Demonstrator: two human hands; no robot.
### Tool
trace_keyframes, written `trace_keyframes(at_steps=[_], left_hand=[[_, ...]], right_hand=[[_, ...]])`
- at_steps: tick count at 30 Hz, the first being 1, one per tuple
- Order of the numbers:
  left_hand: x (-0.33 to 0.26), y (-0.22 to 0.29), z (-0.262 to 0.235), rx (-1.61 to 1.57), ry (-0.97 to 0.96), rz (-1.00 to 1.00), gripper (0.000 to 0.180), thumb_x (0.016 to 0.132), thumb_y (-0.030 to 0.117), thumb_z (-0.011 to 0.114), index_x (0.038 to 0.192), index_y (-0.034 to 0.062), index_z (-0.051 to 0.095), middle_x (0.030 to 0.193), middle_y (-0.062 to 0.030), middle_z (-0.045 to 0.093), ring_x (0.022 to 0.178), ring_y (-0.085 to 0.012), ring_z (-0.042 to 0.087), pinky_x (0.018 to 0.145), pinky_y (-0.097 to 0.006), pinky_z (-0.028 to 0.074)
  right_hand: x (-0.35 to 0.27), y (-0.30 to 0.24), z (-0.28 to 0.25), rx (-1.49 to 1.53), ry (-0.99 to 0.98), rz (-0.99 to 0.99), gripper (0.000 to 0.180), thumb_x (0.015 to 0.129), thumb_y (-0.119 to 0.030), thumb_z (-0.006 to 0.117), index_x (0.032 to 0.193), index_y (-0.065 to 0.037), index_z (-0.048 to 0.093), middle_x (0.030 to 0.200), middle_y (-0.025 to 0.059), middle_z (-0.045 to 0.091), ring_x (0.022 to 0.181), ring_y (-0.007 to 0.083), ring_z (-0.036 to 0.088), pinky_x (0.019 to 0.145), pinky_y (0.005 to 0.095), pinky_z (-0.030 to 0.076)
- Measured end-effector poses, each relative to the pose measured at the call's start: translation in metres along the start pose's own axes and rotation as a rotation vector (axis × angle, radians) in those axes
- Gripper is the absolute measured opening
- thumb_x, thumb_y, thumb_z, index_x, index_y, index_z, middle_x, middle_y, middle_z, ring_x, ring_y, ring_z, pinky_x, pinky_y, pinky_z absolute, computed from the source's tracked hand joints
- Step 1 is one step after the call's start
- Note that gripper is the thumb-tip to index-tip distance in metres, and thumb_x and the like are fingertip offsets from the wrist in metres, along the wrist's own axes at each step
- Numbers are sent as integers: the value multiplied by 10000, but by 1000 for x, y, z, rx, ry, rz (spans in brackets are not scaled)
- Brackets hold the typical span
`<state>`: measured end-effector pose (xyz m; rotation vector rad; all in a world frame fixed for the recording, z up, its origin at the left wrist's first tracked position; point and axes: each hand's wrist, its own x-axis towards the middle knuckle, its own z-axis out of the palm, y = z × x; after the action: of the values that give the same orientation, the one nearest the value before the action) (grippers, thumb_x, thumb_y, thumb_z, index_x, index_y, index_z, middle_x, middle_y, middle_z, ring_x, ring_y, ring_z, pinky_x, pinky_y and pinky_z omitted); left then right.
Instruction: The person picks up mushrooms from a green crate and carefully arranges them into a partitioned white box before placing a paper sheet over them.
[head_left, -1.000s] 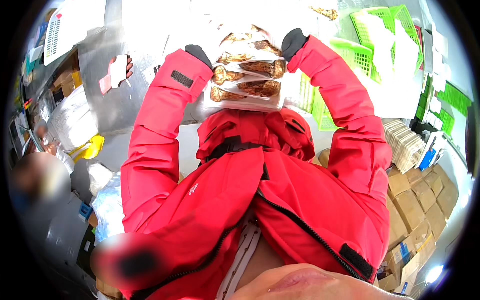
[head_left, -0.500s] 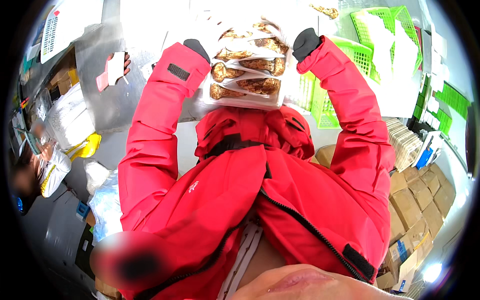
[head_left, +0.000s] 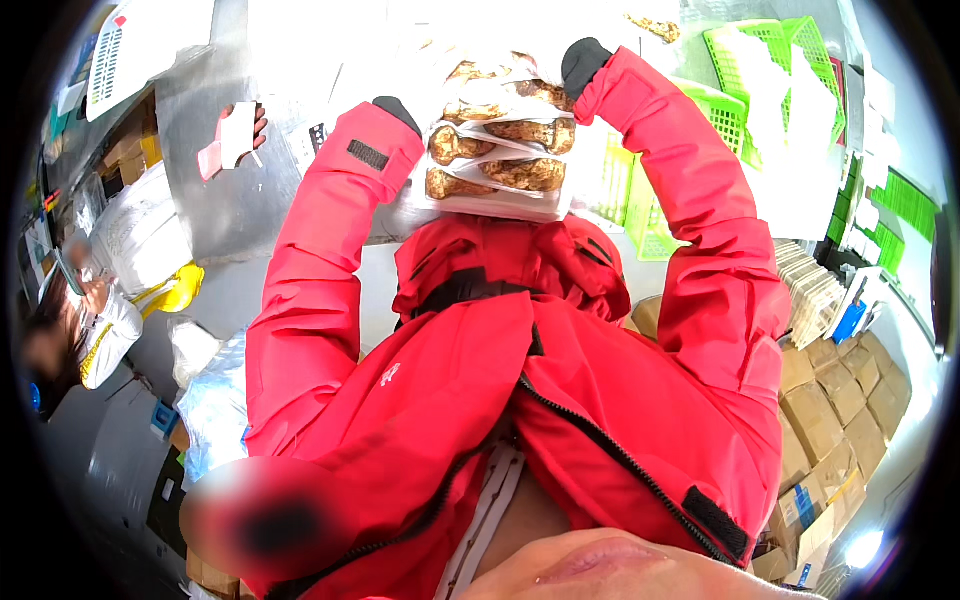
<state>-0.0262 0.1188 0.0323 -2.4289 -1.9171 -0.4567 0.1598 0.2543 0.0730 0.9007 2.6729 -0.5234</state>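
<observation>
A white tray (head_left: 520, 208) stands on the table just in front of me. Several thick brown mushrooms (head_left: 525, 173) lie in it in rows, with white sheets between them. Beside the tray's left edge is my left hand (head_left: 398, 112), of which mainly a black cuff or glove shows below the bright glare. My right hand (head_left: 585, 65), also in black at the wrist, is at the tray's far right corner. The fingers of both hands are lost in glare or hidden, so their grip does not show.
Green plastic baskets (head_left: 690, 110) with white sheets stand on the right. Another mushroom (head_left: 655, 28) lies at the far right. Across on the left, a co-worker's hand (head_left: 240, 135) holds a white card-like thing. Cardboard boxes (head_left: 825, 410) are stacked at the lower right.
My right hand has moved left and away from me, to the tray's far right corner. My left hand has come slightly nearer. The tray has shifted a little to the right.
</observation>
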Motion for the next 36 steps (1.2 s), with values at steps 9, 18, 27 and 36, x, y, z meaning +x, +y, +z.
trace_keyframes(at_steps=[9, 18, 27, 36], left_hand=[[0, 2, -7, -386, -16, -142, 330, 815, 213, 570, 1129, 109, 565, 1096, -97, 575, 1070, -303, 494, 947, -409, 364], [34, -28, 29, -854, 182, -582, 428, 839, 139, 557, 1253, 57, 486, 1215, -141, 533, 1143, -251, 486, 958, -342, 384], [35, -18, 29, -1349, 150, -763, 545, 775, 167, 687, 1257, 33, 471, 1217, -188, 509, 1060, -211, 515, 925, -296, 402], [24, -7, 29, -773, -29, -650, 363, 771, 191, 671, 1080, 17, 592, 1061, -177, 588, 936, -203, 557, 817, -319, 447]], right_hand=[[0, 96, 67, 585, 445, -7, 371, 887, -227, 467, 1208, -44, 499, 1117, 157, 566, 833, 228, 577, 753, 297, 466], [-31, 113, 56, 1277, 208, 392, 411, 738, -342, 717, 963, -7, 637, 822, 33, 599, 708, 95, 503, 619, 229, 413], [-45, 108, 90, 1588, 318, 278, 609, 728, -257, 746, 1176, 59, 482, 854, 71, 585, 700, 111, 538, 623, 224, 436], [-43, 57, 27, 1157, 352, 478, 420, 715, -450, 705, 779, -38, 656, 703, 38, 617, 655, 143, 548, 626, 281, 421]])
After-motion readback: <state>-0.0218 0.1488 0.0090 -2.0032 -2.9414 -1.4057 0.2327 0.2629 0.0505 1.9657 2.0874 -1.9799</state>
